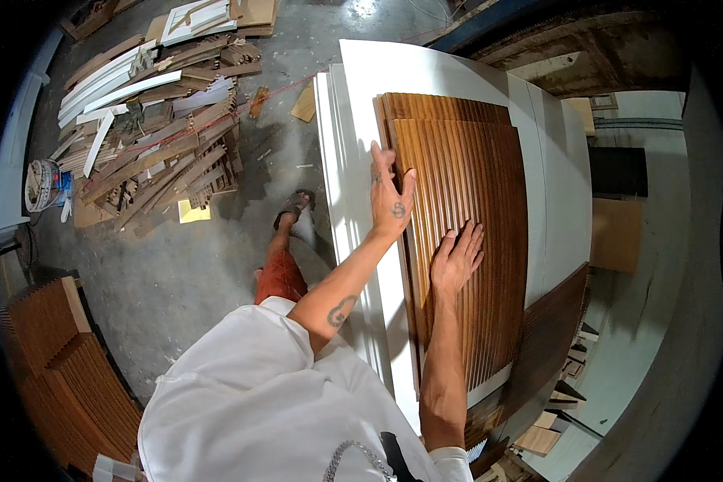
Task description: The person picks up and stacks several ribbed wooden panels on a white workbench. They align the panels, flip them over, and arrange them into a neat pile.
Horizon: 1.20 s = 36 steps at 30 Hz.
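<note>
Brown wooden panels with fluted, ridged faces lie stacked in front of me; the top fluted panel (470,185) sits slightly offset from the one below. My left hand (390,202) is at the stack's left edge, fingers stretched along the side and thumb apart near the top face. Flat on the ridges of the top panel, slightly right of that edge, rests my right hand (456,261) with its fingers extended. Neither hand is closed round anything. Under the brown panels is a stack of large white boards (361,60).
A heap of wood offcuts (169,136) covers the floor at the far left. More fluted brown panels (68,377) stand at the lower left. A dark brown panel (550,337) lies right of the stack, with wood pieces (538,438) beyond it. A grey wall (659,337) bounds the right.
</note>
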Motion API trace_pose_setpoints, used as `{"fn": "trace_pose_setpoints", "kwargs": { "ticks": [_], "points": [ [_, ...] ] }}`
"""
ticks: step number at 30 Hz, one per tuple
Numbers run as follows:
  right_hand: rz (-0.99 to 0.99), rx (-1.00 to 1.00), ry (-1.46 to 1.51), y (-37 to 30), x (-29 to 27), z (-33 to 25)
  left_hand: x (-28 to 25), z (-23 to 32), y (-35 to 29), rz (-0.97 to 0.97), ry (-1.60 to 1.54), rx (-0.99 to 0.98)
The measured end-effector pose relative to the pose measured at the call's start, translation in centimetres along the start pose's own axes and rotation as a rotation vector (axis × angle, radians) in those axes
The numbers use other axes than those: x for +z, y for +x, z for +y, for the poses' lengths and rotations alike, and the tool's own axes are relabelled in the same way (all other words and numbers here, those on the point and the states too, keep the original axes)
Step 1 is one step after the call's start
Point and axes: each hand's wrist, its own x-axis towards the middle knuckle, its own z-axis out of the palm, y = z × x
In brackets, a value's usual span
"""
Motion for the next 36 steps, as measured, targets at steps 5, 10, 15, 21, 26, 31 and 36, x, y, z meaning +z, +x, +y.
{"fn": "trace_pose_setpoints", "kwargs": {
  "ticks": [5, 10, 15, 21, 26, 31, 36],
  "points": [
    [-0.016, 0.003, -0.005, 0.0, -0.2, -0.1, 0.4, -0.4, 0.1, 0.06, -0.002, 0.005],
    [-0.015, 0.003, -0.007, 0.0, -0.1, -0.1, 0.6, -0.6, -0.1, 0.087, -0.039, 0.068],
    [-0.031, 0.005, -0.017, 0.0, -0.2, -0.5, -0.2, -0.4, 0.0, 0.03, -0.023, 0.026],
    [-0.024, 0.001, 0.004, 0.1, -0.2, -0.3, 0.4, -0.3, 0.0, 0.113, 0.015, 0.087],
    [-0.025, 0.006, -0.004, -0.1, 0.0, 0.1, -0.7, -0.3, -0.1, -0.002, 0.024, -0.001],
    [-0.033, -0.002, 0.009, 0.0, -0.2, -0.5, 0.0, 0.0, 0.0, 0.086, -0.035, 0.011],
    [-0.036, 0.012, -0.002, 0.0, -0.3, 0.0, -0.8, -0.1, 0.1, -0.061, 0.065, -0.029]
  ]
}}
